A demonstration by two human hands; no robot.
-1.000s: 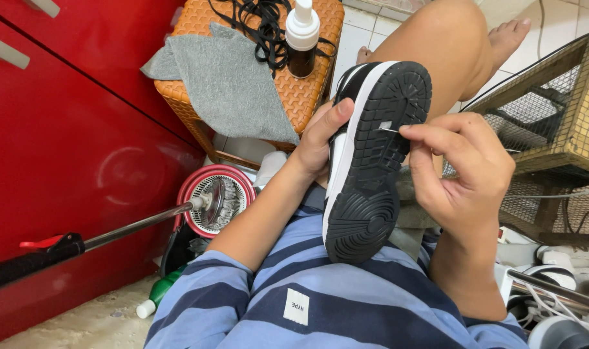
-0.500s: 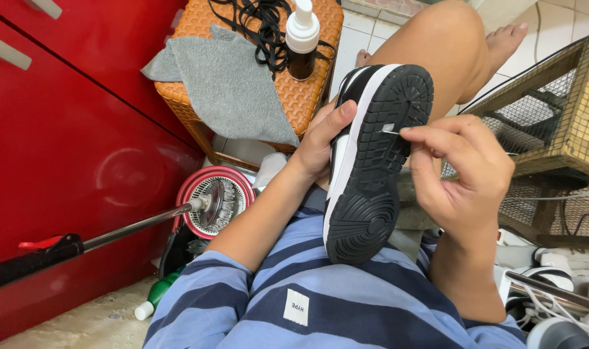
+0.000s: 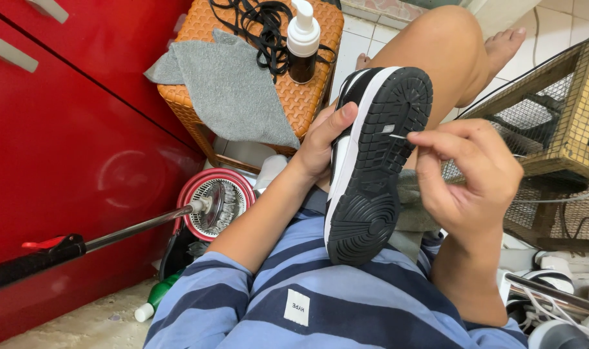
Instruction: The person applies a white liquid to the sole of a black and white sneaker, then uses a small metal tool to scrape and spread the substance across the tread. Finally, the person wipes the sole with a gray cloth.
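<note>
A black and white sneaker (image 3: 372, 168) rests sole-up on my lap, its black tread facing the camera. My left hand (image 3: 323, 142) grips the shoe's left side, thumb on the white midsole edge. My right hand (image 3: 465, 174) pinches a thin pin-like pick (image 3: 398, 136) between thumb and forefinger, its tip touching a groove of the sole near the middle. My bare leg and foot stretch out behind the shoe.
A woven orange stool (image 3: 307, 97) stands ahead with a grey cloth (image 3: 233, 87), black laces (image 3: 255, 22) and a pump bottle (image 3: 303, 42) on it. Red cabinet (image 3: 62, 142) at left, mop handle (image 3: 126, 229) and spinner bucket (image 3: 217, 201) below, wire cage (image 3: 553, 129) at right.
The shoe and both hands stay nearly in place. My right hand has shifted slightly, keeping the pick at the sole's grooves.
</note>
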